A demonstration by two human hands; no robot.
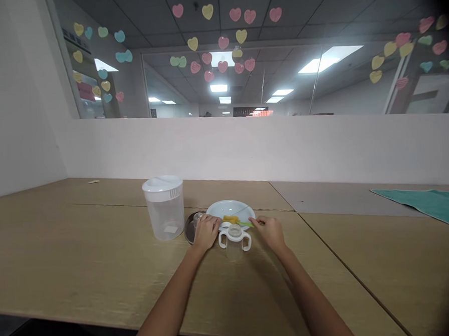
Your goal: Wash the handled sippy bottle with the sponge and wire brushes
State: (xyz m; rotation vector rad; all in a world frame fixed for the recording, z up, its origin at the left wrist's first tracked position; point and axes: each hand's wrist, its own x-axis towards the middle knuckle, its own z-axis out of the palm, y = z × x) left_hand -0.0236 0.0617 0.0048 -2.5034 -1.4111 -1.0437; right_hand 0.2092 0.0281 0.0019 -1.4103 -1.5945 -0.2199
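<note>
A white bowl [226, 206] stands on the table in front of me. My right hand [270, 231] is closed on a thin green handle [246, 224], which reaches over the bowl's near rim. At the end of the handle is a yellow piece [231, 219], perhaps a sponge head. My left hand [207, 231] is closed at the bowl's left edge, its fingertips on a small white ring-shaped part [225, 225]. Just nearer to me a clear cup with two white handles [235, 240] stands upright. Under my left wrist lies a dark metal dish [190, 229] holding a clear cap [197, 218].
To the left stands a clear tub with a white lid [163, 201]. A teal cloth [429, 205] lies at the far right of the wooden table [82, 260]. A white wall [208, 146] with a window above closes off the back.
</note>
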